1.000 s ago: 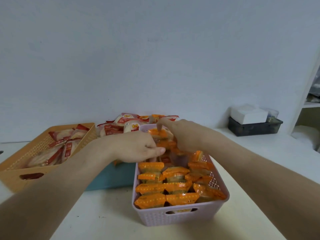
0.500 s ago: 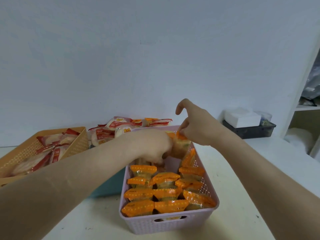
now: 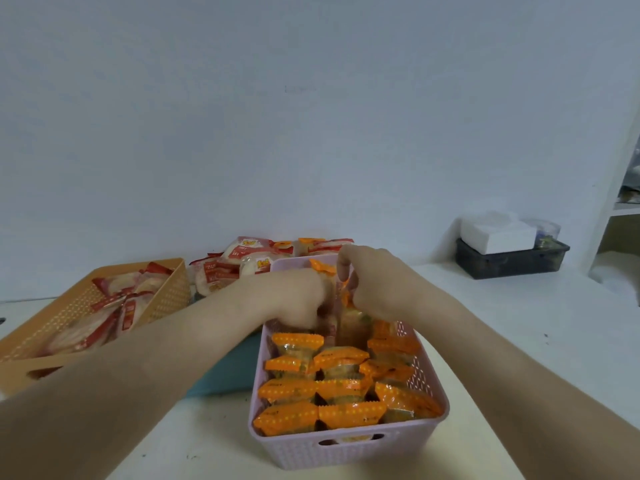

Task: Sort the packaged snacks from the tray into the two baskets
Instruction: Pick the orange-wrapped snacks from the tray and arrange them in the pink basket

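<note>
A lilac basket [image 3: 349, 448] in front of me holds several orange-wrapped snacks [image 3: 343, 388] in rows. Both hands reach into its far end. My right hand [image 3: 377, 282] pinches an orange-wrapped snack [image 3: 349, 320] and holds it upright among the others. My left hand [image 3: 298, 297] is curled down beside it, pressing on packets there; its fingertips are hidden. An orange basket [image 3: 166, 296] at the left holds several red-and-white snacks [image 3: 114, 313]. The teal tray [image 3: 228, 372] lies between the baskets, with more red-and-white snacks [image 3: 242, 265] piled at its back.
A dark bin [image 3: 509, 263] with a white box [image 3: 495, 233] stands at the back right of the white table [image 3: 519, 323]. A white shelf unit [image 3: 620, 209] rises at the right edge. The wall is close behind the tray.
My right hand has come down from above the basket's far rim and lowered the orange snack in among the others. My left hand has stayed at the far end of the lilac basket.
</note>
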